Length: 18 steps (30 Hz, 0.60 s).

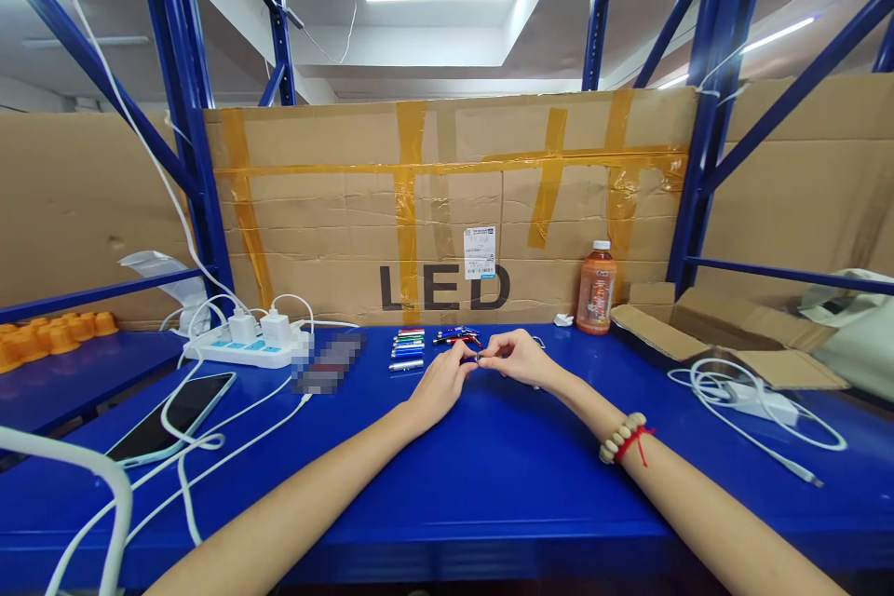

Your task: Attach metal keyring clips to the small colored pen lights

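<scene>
My left hand (pixel 442 384) and my right hand (pixel 518 358) meet above the middle of the blue table, fingertips pinched together. Between them is a small, shiny, dark piece, mostly covered by the fingers; its kind cannot be made out. Left of the hands, several short shiny tubes (pixel 407 351) in silver, blue, green and red lie side by side in a column. Just behind the fingers is a loose pile of similar blue and red pieces (pixel 455 333). A beaded bracelet with a red string (pixel 624 438) circles my right wrist.
At left, a white power strip (pixel 241 349) with chargers and cables stands near a phone (pixel 174 417). A bottle (pixel 596 289), an open cardboard box (pixel 726 326) and a coiled white cable (pixel 761 410) occupy the right. A cardboard wall (pixel 314 223) closes the back.
</scene>
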Each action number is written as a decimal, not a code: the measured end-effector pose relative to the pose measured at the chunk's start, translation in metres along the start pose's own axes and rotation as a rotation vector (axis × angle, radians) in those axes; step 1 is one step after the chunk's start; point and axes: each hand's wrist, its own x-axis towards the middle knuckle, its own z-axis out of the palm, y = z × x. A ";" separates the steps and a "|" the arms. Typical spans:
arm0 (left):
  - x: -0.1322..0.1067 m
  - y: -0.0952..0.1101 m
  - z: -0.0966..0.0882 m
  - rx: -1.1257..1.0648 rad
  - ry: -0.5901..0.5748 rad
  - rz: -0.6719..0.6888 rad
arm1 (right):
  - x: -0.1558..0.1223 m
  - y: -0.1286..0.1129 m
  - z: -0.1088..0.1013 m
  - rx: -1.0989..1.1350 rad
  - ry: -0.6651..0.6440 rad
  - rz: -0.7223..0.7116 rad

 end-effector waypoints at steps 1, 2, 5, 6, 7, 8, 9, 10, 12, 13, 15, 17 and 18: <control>0.000 0.000 0.000 0.000 0.002 0.000 | 0.000 -0.001 0.000 -0.001 0.002 0.004; 0.000 -0.001 0.000 0.001 0.005 0.002 | 0.000 -0.001 0.000 -0.001 0.004 0.008; 0.001 -0.002 0.001 0.010 0.009 0.012 | 0.000 -0.003 0.001 -0.004 0.013 0.018; 0.001 -0.002 0.001 0.015 0.008 0.013 | 0.000 -0.003 0.001 -0.006 0.018 0.022; 0.001 -0.001 0.001 0.018 0.007 0.012 | 0.000 -0.003 0.001 -0.009 0.022 0.026; 0.001 -0.001 0.001 0.019 0.005 0.007 | 0.000 -0.003 0.001 -0.010 0.024 0.028; 0.001 -0.001 0.000 0.015 0.004 0.001 | 0.000 -0.003 0.000 -0.009 0.026 0.027; 0.001 0.000 0.000 0.008 0.006 -0.007 | 0.000 -0.003 0.000 -0.006 0.025 0.022; 0.002 0.001 0.000 -0.006 0.015 -0.021 | 0.000 -0.002 -0.001 0.005 0.021 0.009; 0.002 0.002 0.000 -0.011 0.015 -0.028 | 0.001 -0.002 -0.002 0.012 0.016 0.003; 0.002 0.004 -0.001 -0.012 0.005 -0.040 | 0.001 -0.002 -0.003 0.028 0.001 0.002; 0.002 0.005 -0.001 -0.013 -0.017 -0.044 | 0.001 -0.002 -0.005 0.033 -0.010 0.013; 0.002 0.006 -0.001 -0.018 -0.025 -0.041 | 0.001 -0.003 -0.006 0.033 -0.012 0.020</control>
